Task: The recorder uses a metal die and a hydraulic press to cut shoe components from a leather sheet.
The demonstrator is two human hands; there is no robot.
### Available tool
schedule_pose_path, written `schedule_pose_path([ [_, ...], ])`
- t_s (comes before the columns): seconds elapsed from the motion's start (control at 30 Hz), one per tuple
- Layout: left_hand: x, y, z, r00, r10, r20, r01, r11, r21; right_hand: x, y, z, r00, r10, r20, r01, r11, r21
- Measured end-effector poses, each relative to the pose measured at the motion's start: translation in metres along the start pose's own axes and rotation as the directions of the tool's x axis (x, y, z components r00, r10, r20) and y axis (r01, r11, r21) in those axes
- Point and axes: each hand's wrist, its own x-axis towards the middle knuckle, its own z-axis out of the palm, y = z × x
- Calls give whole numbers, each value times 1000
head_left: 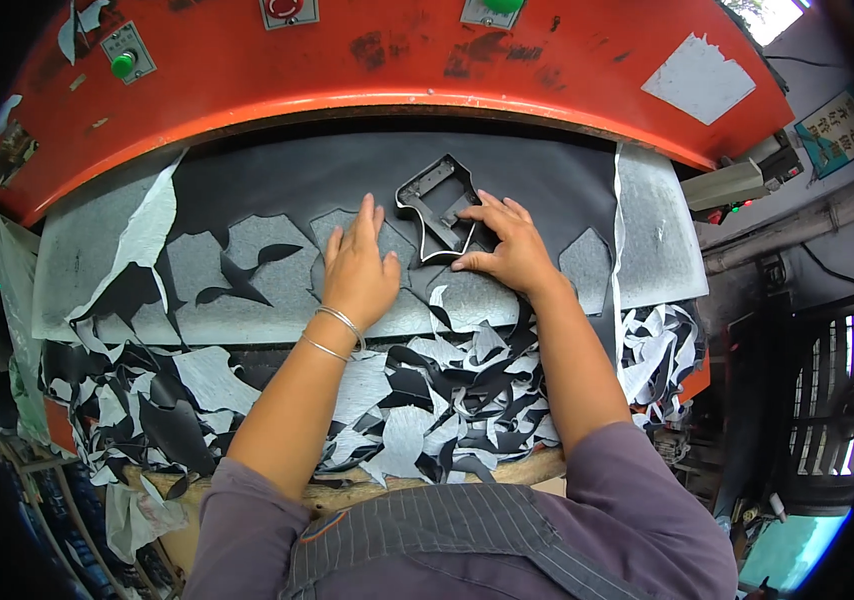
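Note:
A dark metal cutting die (437,205) lies on a black sheet of material (347,175) spread over the grey bed of a press. My right hand (505,243) grips the die's right side, fingers curled on its frame. My left hand (357,268) lies flat, fingers together, pressing the sheet just left of the die. Two thin bangles circle my left wrist. The sheet has several cut-out holes showing the grey board (257,285) beneath.
The red press head (377,70) overhangs the bed, with green buttons (123,64) and a red button on its face. A heap of black and grey offcuts (417,400) covers the front edge. A fan guard (837,400) stands at the right.

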Motion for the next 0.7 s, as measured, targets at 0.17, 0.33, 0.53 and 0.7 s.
schedule_pose_path([
  [0.17, 12, -1, 10, 999, 52, -14, -50, 994, 99, 8, 6, -5, 995, -83, -56, 80, 996, -45],
  [0.33, 16, -1, 12, 997, 70, -43, -66, 994, 82, 13, 12, -5, 996, -84, -16, 83, 995, -56],
  [0.53, 16, 1, 6, 998, 57, -33, -55, 996, 77, 13, 9, -5, 998, -67, 23, 68, 994, -81],
  [0.7, 8, -3, -1, 994, 82, -68, -79, 996, 47, 10, -7, -5, 997, -57, 58, 62, 995, -81],
])
